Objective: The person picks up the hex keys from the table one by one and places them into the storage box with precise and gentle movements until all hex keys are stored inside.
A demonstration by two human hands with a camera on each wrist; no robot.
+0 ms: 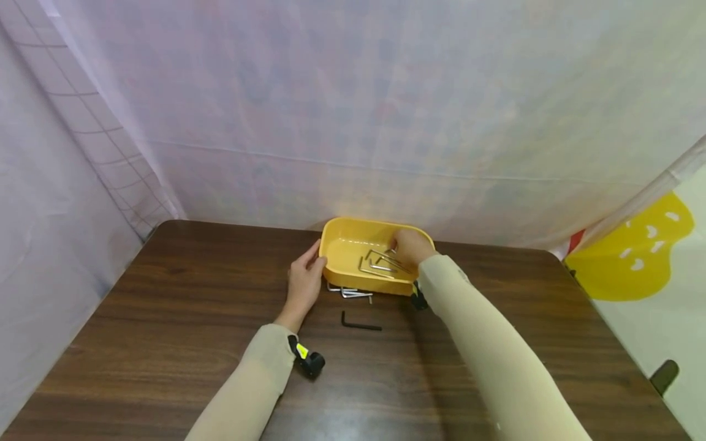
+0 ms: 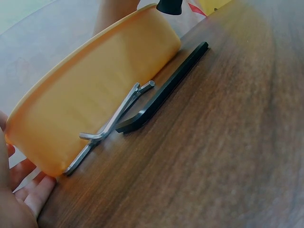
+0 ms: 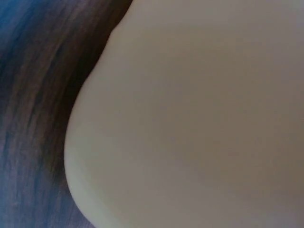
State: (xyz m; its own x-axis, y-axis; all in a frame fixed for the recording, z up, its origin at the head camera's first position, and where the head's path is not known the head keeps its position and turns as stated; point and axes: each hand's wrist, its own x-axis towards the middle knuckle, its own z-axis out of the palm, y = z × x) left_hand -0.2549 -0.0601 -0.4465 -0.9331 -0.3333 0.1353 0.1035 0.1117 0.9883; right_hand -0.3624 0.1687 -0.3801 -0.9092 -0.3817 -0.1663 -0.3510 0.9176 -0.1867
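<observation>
From where I stand, the yellow tray (image 1: 364,282) sits near the far edge of the worktop (image 1: 165,343), just below and right of the centre of the head view. The left hand (image 1: 304,278) grips its left end, fingers and thumb about the corner. The right hand (image 1: 413,246) reaches down inside the right end, beside several hex keys (image 1: 377,274); its fingertips are hidden, so I can't tell whether they pinch anything.

I'd keep that left grip firm, so that the tray doesn't skid while the other hand works inside. The keys overlap and their bent ends could hook one another, so I'd handle one at a time by its long shank. Mind the silver keys (image 2: 114,119) close against the near wall, and the black hex key (image 1: 361,326) lying below them.
</observation>
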